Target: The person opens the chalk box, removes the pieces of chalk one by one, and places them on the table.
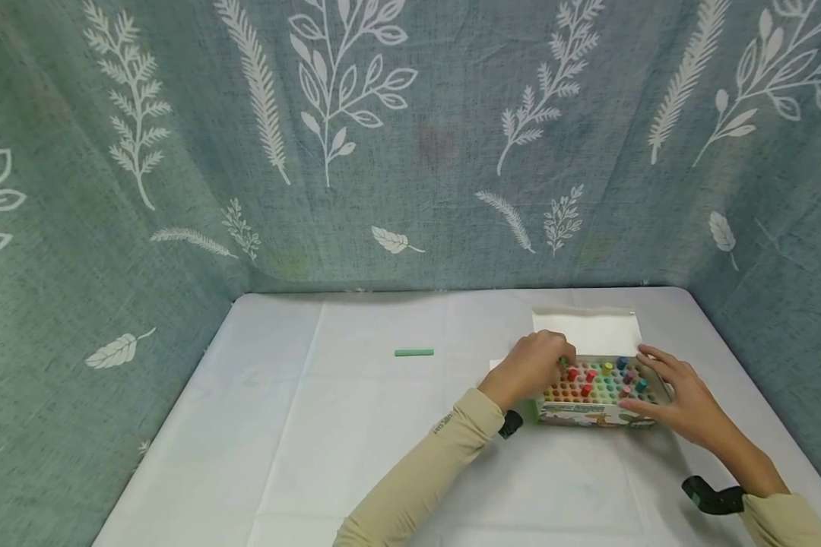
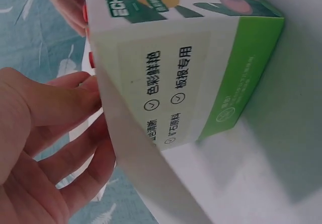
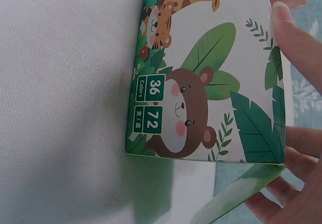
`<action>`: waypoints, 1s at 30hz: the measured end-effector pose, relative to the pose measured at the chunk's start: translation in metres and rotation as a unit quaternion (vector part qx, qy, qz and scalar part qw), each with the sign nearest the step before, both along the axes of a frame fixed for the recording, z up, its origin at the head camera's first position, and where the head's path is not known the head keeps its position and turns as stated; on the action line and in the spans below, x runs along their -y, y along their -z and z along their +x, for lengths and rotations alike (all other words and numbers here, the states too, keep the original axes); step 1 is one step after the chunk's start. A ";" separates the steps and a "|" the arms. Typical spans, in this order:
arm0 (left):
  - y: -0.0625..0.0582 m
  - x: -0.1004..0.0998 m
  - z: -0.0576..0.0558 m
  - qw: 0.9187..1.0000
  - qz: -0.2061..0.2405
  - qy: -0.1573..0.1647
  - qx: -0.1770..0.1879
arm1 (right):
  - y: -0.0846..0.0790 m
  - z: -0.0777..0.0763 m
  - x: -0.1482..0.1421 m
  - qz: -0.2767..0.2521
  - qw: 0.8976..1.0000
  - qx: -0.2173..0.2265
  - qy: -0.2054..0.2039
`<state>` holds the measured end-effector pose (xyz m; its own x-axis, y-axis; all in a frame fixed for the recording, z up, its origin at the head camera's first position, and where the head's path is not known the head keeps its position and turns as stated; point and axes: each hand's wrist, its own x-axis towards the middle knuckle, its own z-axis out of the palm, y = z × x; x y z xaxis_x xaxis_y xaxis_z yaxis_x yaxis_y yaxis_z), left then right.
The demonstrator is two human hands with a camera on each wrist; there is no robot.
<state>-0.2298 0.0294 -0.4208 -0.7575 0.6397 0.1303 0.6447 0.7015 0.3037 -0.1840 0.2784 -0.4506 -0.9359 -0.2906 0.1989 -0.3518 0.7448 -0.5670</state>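
An open chalk box with animal pictures stands at the right of the table. Coloured chalk sticks poke up from its holed insert, among them a red stick and a yellow one. Over the insert's back left corner, my left hand pinches a green chalk stick, mostly hidden by the fingers. In the left wrist view those fingertips are at the box's top edge. My right hand grips the box's right end, its thumb on the front top edge and its other fingers behind.
A green chalk stick lies alone on the white table cloth, left of the box. The box's white lid stands raised at the back. Leaf-patterned curtains enclose the table at the back and sides.
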 end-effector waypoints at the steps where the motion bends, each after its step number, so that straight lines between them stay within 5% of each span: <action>1: 0.000 0.001 -0.001 1.000 0.013 0.002 0.004 | 0.000 0.000 0.000 -0.001 1.000 0.001 0.000; 9: -0.004 0.010 -0.007 0.994 0.092 0.020 0.064 | 0.001 -0.001 0.001 -0.002 1.000 0.004 0.005; 30: -0.021 0.024 -0.008 0.989 0.140 0.040 0.034 | 0.000 0.000 0.001 -0.003 1.000 0.014 0.007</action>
